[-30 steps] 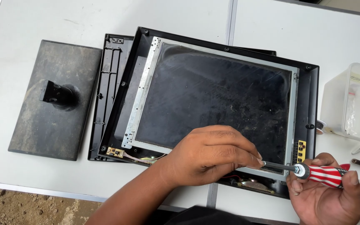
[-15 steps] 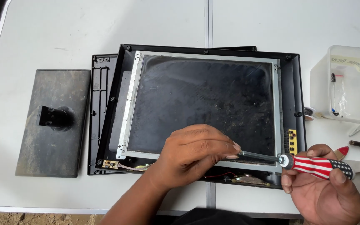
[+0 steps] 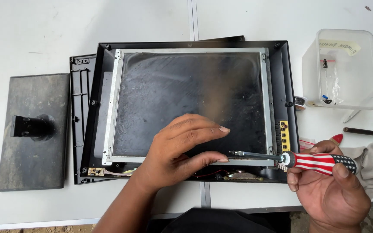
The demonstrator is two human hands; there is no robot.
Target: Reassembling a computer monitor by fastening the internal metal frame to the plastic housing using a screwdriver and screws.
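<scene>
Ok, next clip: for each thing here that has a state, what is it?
Monitor housing: face down, back cover off, panel exposed.
Back cover: removed, lying partly under the housing.
Monitor stand: detached, flat on the table.
Screwdriver: gripped in the right hand, shaft level.
Left hand: resting on the panel.
Plastic tub: open, upright.

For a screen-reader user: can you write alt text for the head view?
Seen from above, a left hand rests on an opened monitor panel while the right hand holds a striped screwdriver at its lower edge. A grey stand base lies left, a clear plastic tub right.
</scene>
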